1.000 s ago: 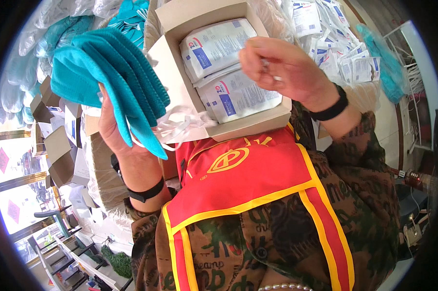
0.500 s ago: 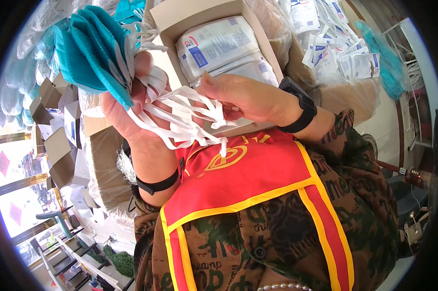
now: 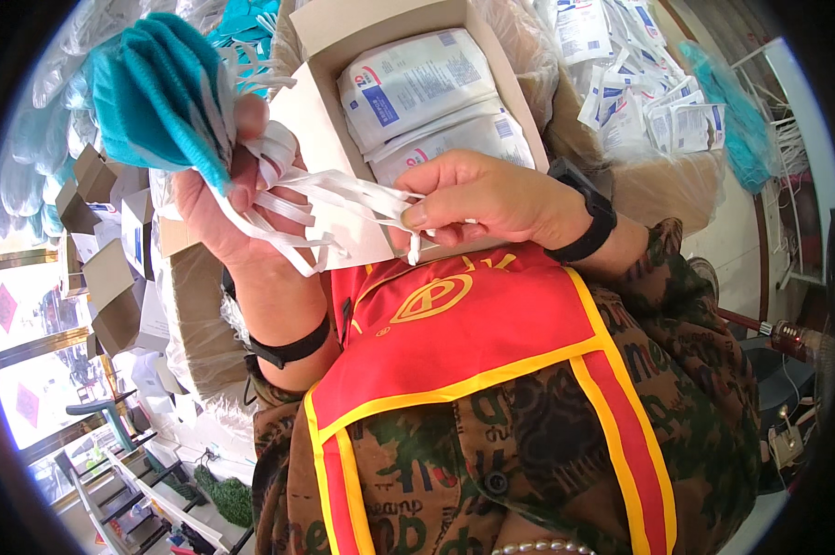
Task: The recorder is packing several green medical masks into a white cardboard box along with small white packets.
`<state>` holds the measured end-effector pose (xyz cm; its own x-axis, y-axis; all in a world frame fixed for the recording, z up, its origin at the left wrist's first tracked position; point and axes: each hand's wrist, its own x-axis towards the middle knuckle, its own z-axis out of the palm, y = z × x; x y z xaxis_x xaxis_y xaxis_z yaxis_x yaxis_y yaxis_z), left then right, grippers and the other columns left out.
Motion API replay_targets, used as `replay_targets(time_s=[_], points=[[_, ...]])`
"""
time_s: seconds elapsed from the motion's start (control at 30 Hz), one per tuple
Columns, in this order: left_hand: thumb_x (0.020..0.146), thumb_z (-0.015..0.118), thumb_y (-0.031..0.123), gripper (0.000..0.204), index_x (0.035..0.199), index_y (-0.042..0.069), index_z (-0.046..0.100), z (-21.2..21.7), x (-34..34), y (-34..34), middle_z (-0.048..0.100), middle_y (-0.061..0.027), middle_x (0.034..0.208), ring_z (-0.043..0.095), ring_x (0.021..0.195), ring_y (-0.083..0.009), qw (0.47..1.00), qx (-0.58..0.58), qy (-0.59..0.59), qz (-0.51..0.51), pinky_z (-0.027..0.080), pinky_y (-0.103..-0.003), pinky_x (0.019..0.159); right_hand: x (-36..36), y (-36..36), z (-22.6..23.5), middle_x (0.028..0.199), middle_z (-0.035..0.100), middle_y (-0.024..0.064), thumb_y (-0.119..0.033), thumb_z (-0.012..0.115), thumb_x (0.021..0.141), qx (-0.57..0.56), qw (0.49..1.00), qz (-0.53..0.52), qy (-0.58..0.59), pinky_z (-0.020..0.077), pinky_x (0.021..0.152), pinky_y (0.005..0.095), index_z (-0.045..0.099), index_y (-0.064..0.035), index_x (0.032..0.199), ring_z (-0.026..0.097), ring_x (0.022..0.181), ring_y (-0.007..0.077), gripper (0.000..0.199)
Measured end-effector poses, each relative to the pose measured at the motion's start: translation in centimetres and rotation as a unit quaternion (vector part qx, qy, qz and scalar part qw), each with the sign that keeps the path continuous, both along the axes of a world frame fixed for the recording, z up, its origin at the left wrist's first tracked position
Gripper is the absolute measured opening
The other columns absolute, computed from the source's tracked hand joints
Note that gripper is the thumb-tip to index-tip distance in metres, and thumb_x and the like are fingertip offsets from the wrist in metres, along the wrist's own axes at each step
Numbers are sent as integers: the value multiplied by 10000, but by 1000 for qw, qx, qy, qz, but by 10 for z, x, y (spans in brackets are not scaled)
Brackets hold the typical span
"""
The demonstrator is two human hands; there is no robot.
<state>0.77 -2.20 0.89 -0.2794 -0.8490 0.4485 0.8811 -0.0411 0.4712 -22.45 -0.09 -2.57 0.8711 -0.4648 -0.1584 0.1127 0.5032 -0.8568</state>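
My left hand [image 3: 237, 199] is raised at the upper left and grips a stack of teal face masks [image 3: 154, 92] by one end. Their white ear straps [image 3: 329, 208] hang in a bundle across my palm toward the right. My right hand [image 3: 491, 199], wearing a black wristband, pinches the ends of those straps just in front of my chest. Both hands sit over an open cardboard box [image 3: 320, 120] that holds sealed white packets [image 3: 417, 88] with blue print.
A heap of small white sachets [image 3: 639, 83] lies in a clear bag at the upper right, beside a teal bundle [image 3: 727, 102]. Small empty cardboard boxes [image 3: 112, 240] are piled at the left. More teal masks [image 3: 241, 18] sit behind the box.
My left hand has lifted the mask stack higher and turned it. My right hand came across from the upper right, took hold of the white straps and has drawn them out to the right.
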Motion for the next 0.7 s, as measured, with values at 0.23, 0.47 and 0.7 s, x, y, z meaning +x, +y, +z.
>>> replay_targets(time_s=[0.23,0.47,0.7], points=[[952,494,212,283,1115,-3,410,3,-8,5,496,-164,862,461,383,-134,998,41,3,51,504,-247,427,5,-1,-8,668,559,32,-112,544,870,52,995,-42,-69,293,394,165,599,18,1032,415,488,21,215],[975,361,209,338,1086,-68,519,-2,-11,4,526,-226,872,511,400,-104,999,37,4,18,550,-298,537,3,-8,-11,707,579,36,-171,541,901,47,993,-60,-92,287,384,156,583,3,1020,414,489,29,215],[984,354,218,345,1122,-52,518,3,5,3,515,-279,930,513,399,-126,999,4,0,49,515,-301,532,-6,-2,-17,685,536,-6,-296,519,977,38,998,-40,-41,265,399,146,580,-28,946,388,482,20,276]])
